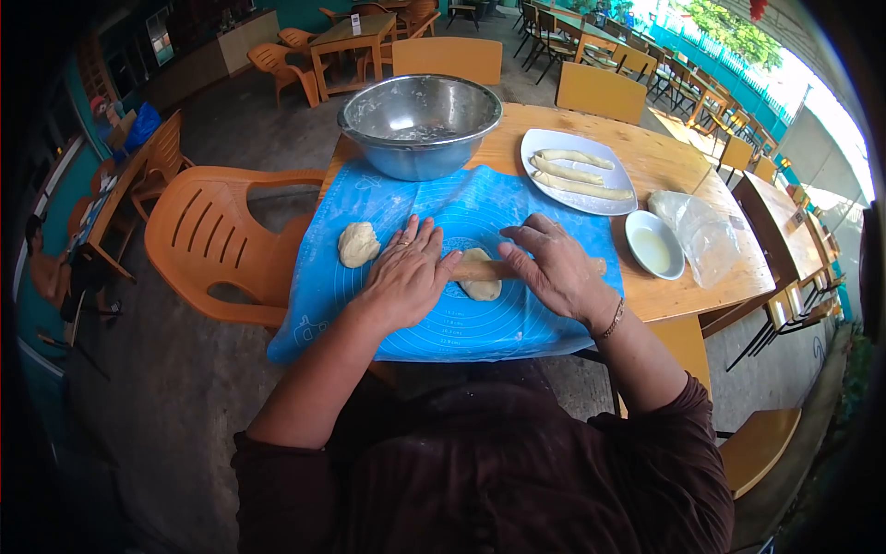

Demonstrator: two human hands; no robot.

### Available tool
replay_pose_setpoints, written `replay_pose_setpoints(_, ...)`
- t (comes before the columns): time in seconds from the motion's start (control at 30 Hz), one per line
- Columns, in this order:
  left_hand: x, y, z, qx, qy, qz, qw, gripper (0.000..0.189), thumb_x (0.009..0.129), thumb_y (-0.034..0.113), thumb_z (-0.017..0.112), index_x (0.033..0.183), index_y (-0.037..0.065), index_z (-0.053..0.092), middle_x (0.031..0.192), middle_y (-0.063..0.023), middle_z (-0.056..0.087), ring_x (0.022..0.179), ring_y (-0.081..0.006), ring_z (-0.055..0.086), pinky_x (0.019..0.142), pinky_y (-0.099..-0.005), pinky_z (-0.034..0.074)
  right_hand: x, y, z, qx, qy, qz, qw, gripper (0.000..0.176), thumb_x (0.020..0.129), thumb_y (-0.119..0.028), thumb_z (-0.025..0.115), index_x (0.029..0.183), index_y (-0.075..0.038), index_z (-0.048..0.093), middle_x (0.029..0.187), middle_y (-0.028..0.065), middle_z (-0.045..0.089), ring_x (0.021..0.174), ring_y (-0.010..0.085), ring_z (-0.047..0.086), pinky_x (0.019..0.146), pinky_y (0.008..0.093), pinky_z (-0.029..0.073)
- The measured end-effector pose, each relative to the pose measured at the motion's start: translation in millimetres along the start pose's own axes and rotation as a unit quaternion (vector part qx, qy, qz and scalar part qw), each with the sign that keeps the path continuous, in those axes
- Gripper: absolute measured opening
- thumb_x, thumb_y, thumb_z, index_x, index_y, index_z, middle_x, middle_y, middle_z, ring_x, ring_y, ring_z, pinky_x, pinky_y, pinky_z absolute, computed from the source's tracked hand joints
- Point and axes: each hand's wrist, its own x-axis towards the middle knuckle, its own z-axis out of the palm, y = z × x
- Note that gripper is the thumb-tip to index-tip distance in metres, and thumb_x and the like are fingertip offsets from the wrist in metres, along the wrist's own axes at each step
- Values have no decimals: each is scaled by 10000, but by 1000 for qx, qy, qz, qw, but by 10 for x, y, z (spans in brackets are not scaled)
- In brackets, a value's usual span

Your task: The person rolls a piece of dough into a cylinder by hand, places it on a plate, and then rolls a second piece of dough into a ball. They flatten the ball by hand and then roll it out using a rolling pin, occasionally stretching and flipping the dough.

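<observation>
A wooden rolling pin (484, 270) lies across a small flattened piece of dough (480, 288) on the blue mat (415, 346). My left hand (406, 272) rests flat on the pin's left end, its fingers stretched out. Over the right part of the pin is my right hand (558, 272), fingers spread and slightly bent, palm against the wood. A rounded lump of dough (358, 245) sits on the mat, to the left of my left hand. Both hands partly cover the pin.
Behind the mat stands a steel bowl (420, 125). To the right are a white plate (616, 201) with rolled dough strips (581, 174), a small bowl (655, 245) of pale liquid and a clear plastic bag (706, 240). An orange chair (217, 240) touches the table's left side.
</observation>
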Motion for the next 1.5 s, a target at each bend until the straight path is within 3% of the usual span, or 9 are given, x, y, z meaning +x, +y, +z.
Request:
replay_pose_setpoints(0.17,-47,12,61,14,1,-19,1000,655,1063,407,265,1446,-119,337,1546,-278,286,1484,-388,175,1216,-455,160,76,232,1,-144,24,34,989,383,1022,-292,463,1153,40,602,996,209,549,1012,381,530,907,451,445)
replay_pose_setpoints(0.33,-48,32,72,32,-5,-41,999,689,1059,420,235,1444,-146,308,1529,-330,274,1475,-421,179,1214,-472,155,237,339,303,-221,55,43,973,555,1008,-432,448,1309,25,536,1257,278,538,1253,443,462,1058,495,366)
replay_pose_setpoints(0.4,-45,9,89,43,14,-48,998,677,1054,401,255,1448,-147,298,1530,-332,270,1474,-427,179,1212,-482,156,277,366,374,-259,13,85,962,735,998,-573,356,1454,2,409,1478,313,374,1436,464,256,1177,506,224)
replay_pose_setpoints(0.5,10,17,26,70,-7,-63,996,640,1046,352,269,1458,-139,275,1535,-324,262,1473,-441,159,1213,-489,153,366,326,325,-211,-100,140,962,826,988,-650,250,1522,-22,298,1562,305,225,1487,444,98,1215,492,125)
replay_pose_setpoints(0.73,233,-79,-3,100,-65,-85,989,629,1011,290,275,1483,-124,230,1553,-317,229,1479,-447,127,1220,-477,139,527,438,416,-204,-111,136,963,867,972,-684,241,1552,-39,219,1595,286,125,1496,432,30,1223,485,63)
replay_pose_setpoints(0.93,377,-144,3,104,-40,-89,990,644,984,285,301,1509,-77,216,1561,-326,200,1481,-448,133,1218,-482,141,697,464,416,-200,-158,162,953,928,945,-727,241,1561,-35,174,1605,279,79,1499,421,-8,1223,476,39)
replay_pose_setpoints(1.13,325,-38,-66,94,-48,-98,990,687,1042,408,273,1529,-61,149,1602,-281,84,1502,-403,19,1230,-459,94,679,454,431,-207,-166,170,949,977,920,-766,223,1561,-30,167,1603,286,72,1499,424,-8,1221,476,33)
replay_pose_setpoints(1.2,244,-46,-37,126,-29,-62,990,732,1047,480,252,1532,-57,144,1605,-278,73,1506,-387,-4,1230,-459,68,598,437,430,-217,-137,152,955,980,920,-769,207,1562,-29,161,1602,288,79,1499,425,-6,1218,487,32)
replay_pose_setpoints(1.5,-10,14,47,114,41,-35,992,730,1047,464,252,1524,-77,143,1594,-301,89,1506,-393,-27,1209,-514,-30,304,364,476,-196,-54,123,971,982,922,-769,215,1560,-24,166,1589,310,106,1493,444,21,1203,544,27)
